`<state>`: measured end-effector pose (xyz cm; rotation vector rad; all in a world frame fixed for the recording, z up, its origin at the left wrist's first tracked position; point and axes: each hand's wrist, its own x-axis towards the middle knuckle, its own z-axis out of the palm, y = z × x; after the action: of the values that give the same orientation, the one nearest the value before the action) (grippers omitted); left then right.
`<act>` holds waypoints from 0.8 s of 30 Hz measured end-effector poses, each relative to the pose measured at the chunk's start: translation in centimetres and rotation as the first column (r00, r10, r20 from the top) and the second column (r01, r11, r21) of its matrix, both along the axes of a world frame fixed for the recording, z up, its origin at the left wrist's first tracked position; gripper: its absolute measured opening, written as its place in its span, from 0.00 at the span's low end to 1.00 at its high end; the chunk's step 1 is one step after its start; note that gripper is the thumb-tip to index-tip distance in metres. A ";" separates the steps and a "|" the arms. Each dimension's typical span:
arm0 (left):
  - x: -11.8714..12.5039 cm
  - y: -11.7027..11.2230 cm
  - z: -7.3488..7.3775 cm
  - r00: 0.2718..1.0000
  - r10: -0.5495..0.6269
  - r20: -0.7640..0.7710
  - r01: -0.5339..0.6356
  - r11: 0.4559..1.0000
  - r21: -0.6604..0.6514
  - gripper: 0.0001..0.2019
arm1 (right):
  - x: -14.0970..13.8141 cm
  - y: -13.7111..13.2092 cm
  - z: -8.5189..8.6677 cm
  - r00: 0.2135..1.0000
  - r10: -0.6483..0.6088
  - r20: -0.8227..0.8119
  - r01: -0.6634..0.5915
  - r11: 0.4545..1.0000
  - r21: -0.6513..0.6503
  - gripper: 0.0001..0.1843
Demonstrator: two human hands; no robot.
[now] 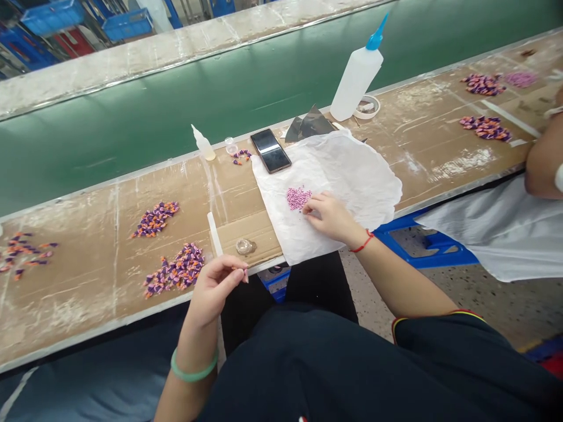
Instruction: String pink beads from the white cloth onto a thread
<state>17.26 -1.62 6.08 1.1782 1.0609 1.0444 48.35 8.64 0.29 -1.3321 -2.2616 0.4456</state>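
Note:
My right hand (328, 215) rests on a white sheet (352, 170), fingertips pinched at the edge of a small heap of pink beads (298, 197). My left hand (216, 285) hovers at the bench's near edge, thumb and fingers pinched together on something too small to make out. Just left of it lies a pile of purple-and-orange pieces (176, 271). A small clear dish (244, 246) sits on the cardboard between my hands.
A phone (270, 150), a small glue bottle (203, 144) and a big squeeze bottle (357, 75) stand at the back. More purple-orange piles (155, 218) lie left. A green conveyor belt (176, 99) runs behind. Another person's arm (543, 158) is at right.

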 end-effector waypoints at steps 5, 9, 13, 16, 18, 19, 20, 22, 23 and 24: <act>0.5 -1.6 -0.8 0.997 -0.073 -0.008 0.073 0.995 -0.072 0.12 | -0.4 -0.2 0.3 0.998 0.054 0.013 -0.053 0.998 -0.012 0.05; 0.9 -2.0 -0.8 0.994 -0.100 -0.039 0.095 0.989 -0.115 0.16 | -0.6 -0.1 0.3 0.999 0.044 0.020 -0.044 0.999 -0.014 0.06; 1.1 -2.1 -0.8 0.993 -0.100 -0.068 0.090 0.987 -0.134 0.18 | -0.8 -0.4 0.0 1.000 0.013 0.024 -0.013 1.000 -0.020 0.07; 1.1 -2.0 -0.9 0.991 -0.110 -0.078 0.098 0.985 -0.143 0.19 | -1.1 -0.7 0.0 1.000 0.012 0.029 -0.012 1.000 -0.017 0.07; 1.1 -2.0 -0.9 0.991 -0.108 -0.081 0.095 0.985 -0.146 0.18 | -1.3 -0.8 0.1 0.999 0.020 0.033 -0.019 1.000 -0.013 0.08; 1.1 -2.0 -1.0 0.991 -0.105 -0.080 0.092 0.985 -0.146 0.18 | -1.4 -0.9 0.1 0.999 0.024 0.035 -0.024 1.000 -0.011 0.09; 1.0 -2.1 -1.0 0.992 -0.100 -0.077 0.088 0.985 -0.146 0.18 | -1.4 -0.9 0.2 0.999 0.027 0.037 -0.027 1.000 -0.009 0.09; 1.0 -2.1 -1.2 0.993 -0.092 -0.070 0.081 0.986 -0.143 0.18 | -1.5 -0.9 0.4 0.999 0.029 0.042 -0.029 1.000 -0.006 0.09; 0.9 -2.2 -1.3 0.994 -0.090 -0.067 0.080 0.987 -0.142 0.18 | -1.6 -0.9 0.4 0.999 0.028 0.044 -0.027 1.000 -0.005 0.09; 0.9 -2.2 -1.4 0.994 -0.091 -0.065 0.082 0.987 -0.141 0.18 | -1.6 -0.9 0.4 0.999 0.025 0.048 -0.025 1.000 -0.004 0.08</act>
<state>18.21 -3.84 4.69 1.1461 1.1098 0.8532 46.74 7.73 0.72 -1.3303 -2.3199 0.4305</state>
